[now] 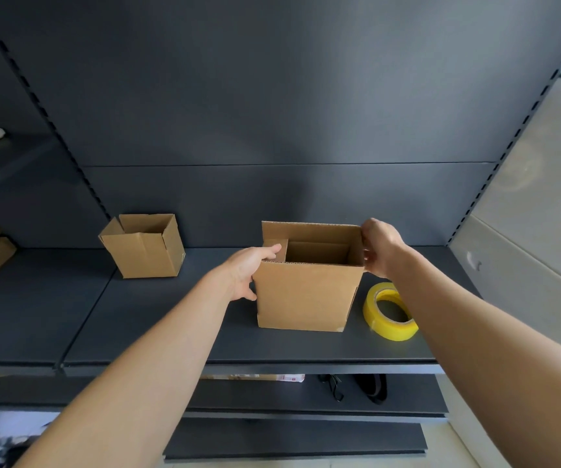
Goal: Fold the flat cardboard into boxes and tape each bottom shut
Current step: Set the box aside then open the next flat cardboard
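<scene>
Both hands [248, 268] [378, 246] grip the open box [306, 295] on a dark shelf [171, 319].

Dark shelf [157, 319], dark back panel [272, 96], black straps [370, 388] on lower shelf [255, 398]

Upright open box [306, 295], bottom seemingly taped

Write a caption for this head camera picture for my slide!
Left hand and right hand hold an open box on a dark shelf, yellow tape roll beside it, second box further left.
</scene>
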The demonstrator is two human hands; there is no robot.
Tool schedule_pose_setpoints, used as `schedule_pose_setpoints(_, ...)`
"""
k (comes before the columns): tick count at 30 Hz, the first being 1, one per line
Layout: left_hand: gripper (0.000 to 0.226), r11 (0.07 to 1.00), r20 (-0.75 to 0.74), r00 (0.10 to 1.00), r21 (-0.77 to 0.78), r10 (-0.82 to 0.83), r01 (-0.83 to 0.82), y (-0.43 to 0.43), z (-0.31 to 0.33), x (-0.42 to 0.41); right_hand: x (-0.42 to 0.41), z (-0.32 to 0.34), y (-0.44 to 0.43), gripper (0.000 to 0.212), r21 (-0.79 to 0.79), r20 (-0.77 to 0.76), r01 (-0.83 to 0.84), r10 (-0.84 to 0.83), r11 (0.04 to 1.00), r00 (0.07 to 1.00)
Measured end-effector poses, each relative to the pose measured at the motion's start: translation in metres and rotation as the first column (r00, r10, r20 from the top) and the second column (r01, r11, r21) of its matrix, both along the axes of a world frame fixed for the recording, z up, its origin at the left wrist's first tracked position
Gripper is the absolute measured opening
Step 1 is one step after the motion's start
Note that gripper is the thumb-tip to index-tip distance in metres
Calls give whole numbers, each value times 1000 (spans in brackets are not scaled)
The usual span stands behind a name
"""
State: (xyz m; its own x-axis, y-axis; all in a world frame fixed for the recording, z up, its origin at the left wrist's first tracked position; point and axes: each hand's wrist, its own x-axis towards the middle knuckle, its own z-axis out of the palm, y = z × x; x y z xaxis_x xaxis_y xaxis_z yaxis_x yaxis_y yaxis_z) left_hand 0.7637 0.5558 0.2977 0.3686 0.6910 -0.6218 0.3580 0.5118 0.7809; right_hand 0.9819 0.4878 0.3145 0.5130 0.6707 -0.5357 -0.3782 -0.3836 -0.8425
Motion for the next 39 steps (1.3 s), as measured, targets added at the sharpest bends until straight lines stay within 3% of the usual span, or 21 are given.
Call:
schedule_pose_setpoints(4, 44, 1000, 38, 999, 9, -14, 13, 3, -7, 3, 18, -17, -16, 34, 190, -234, -129, 173, 973, 957)
schedule_pose_setpoints(10, 52, 999, 34, 999, 26, -33, 32, 5, -7, 3, 24, -29, -20, 40, 279, -204, -302, 364, 912, 909)
schedule_pose_setpoints(14, 58, 996, 29, 996, 19, -87, 86, 6, -8, 4, 22, -30, -16, 42, 200, -184, -332, 368, 922, 911)
schedule_pose_setpoints(22, 70, 991, 27, 992, 53, -121, 119, 1, -5, 4, 6, -27, -2, 57, -68, 31, -338, 340, 939, 940)
schedule_pose_setpoints(27, 118, 969, 173, 954, 17, -244, 245, 2, -9, -15, 2, -26, -4, 51, -46, 65, -239, 241, 970, 968)
schedule_pose_setpoints(29, 127, 954, 210, 933, 6, -293, 299, 3, -12, -21, 3, -26, -5, 51, -33, 48, -241, 243, 970, 969)
schedule_pose_setpoints(34, 96, 968, 177, 953, 10, -247, 249, 1, -14, -20, 4, -25, -8, 58, 22, 61, -258, 256, 966, 965)
schedule_pose_setpoints(39, 77, 991, 114, 985, 55, -127, 122, -3, -15, -14, 3, -23, -10, 50, 43, 21, -246, 246, 968, 969)
